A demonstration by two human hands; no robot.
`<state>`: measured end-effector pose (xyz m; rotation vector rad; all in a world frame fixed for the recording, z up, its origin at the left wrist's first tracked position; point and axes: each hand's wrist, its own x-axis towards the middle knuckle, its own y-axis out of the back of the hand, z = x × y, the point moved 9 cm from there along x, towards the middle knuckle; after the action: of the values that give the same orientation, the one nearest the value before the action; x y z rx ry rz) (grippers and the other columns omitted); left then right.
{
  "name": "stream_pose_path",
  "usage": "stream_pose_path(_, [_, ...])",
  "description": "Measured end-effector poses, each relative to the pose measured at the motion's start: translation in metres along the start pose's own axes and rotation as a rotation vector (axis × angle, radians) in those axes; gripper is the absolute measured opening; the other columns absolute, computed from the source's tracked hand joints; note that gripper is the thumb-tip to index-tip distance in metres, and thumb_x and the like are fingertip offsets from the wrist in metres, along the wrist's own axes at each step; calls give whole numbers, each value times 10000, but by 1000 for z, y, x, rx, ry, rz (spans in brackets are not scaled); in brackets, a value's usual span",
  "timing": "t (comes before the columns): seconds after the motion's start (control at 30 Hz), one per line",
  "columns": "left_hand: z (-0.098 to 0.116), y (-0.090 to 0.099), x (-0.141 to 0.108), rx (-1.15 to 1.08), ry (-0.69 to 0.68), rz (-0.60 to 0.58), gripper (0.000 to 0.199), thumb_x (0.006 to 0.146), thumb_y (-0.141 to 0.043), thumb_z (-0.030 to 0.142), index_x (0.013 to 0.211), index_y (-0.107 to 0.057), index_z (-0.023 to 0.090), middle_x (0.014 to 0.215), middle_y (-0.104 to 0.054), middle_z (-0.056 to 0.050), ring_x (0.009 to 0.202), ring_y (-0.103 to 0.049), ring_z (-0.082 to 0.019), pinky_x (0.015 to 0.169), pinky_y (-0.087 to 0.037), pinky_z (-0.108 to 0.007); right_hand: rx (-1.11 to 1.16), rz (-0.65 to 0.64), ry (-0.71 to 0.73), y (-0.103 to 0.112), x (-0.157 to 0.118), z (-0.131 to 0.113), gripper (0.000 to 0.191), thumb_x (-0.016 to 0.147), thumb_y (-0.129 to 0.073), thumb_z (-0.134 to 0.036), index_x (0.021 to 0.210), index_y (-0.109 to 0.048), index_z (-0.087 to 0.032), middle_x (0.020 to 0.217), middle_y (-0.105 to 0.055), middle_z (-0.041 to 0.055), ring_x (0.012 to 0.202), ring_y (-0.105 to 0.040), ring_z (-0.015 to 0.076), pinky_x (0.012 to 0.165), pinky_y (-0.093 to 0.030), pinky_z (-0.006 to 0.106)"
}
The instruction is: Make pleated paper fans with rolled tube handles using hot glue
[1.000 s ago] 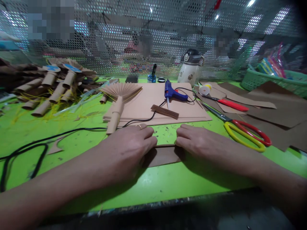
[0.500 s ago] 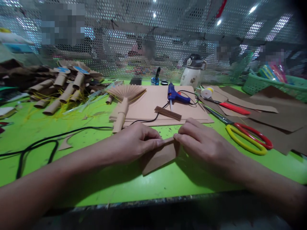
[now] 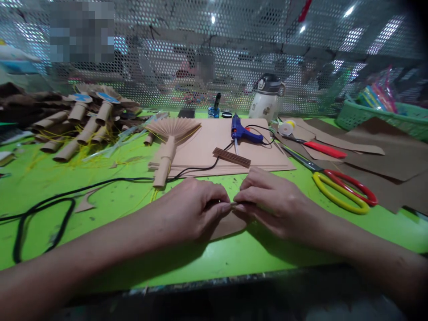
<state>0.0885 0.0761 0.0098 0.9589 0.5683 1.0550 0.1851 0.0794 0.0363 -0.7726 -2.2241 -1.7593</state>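
Note:
A piece of brown paper [image 3: 229, 225] is pinched along its far edge by both hands, just above the green table. My left hand [image 3: 203, 207] closes thumb and fingers on that edge from the left. From the right, my right hand [image 3: 270, 200] grips the same edge, its fingertips nearly touching the left ones. Most of the sheet is hidden under the hands. Beyond them, a pleated brown paper strip [image 3: 232, 157] and a blue glue gun [image 3: 245, 133] lie on a stack of tan paper sheets [image 3: 197, 138]. A pleated paper fan with a rolled handle [image 3: 165, 162] leans at the stack's left.
Red-and-yellow-handled scissors [image 3: 341, 191] and a red-handled cutter [image 3: 324, 149] lie at right, near brown sheets [image 3: 374, 154] and a green basket [image 3: 351, 117]. Rolled paper tubes [image 3: 72, 147] heap at left. A black cord [image 3: 110, 179] crosses the green table [image 3: 187, 272]. A bottle [image 3: 265, 100] stands behind.
Both hands have drawn closer together along the paper's edge. The paper has tilted, and less of it shows. The camera view has shifted slightly.

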Motion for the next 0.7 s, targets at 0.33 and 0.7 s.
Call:
stream_pose_path(0.33, [27,13,-6,166,-361,209,259,941,-481,192,756,-658,152,673,-613,-25,643,-530,-140,626,-389,-270,248,-43,-272,4,-1,21,72,874,-653,-190,817,-681,-156,703,-620,10,641,-553,111,602,-440,225])
stream_pose_path(0.7, [24,20,-7,155,-343,208,218,899,-526,128,749,-683,156,691,-549,-25,652,-515,-130,576,-365,-233,197,95,-52,14,0,7,162,848,-557,-51,838,-676,-160,722,-584,32,670,-540,135,569,-423,242])
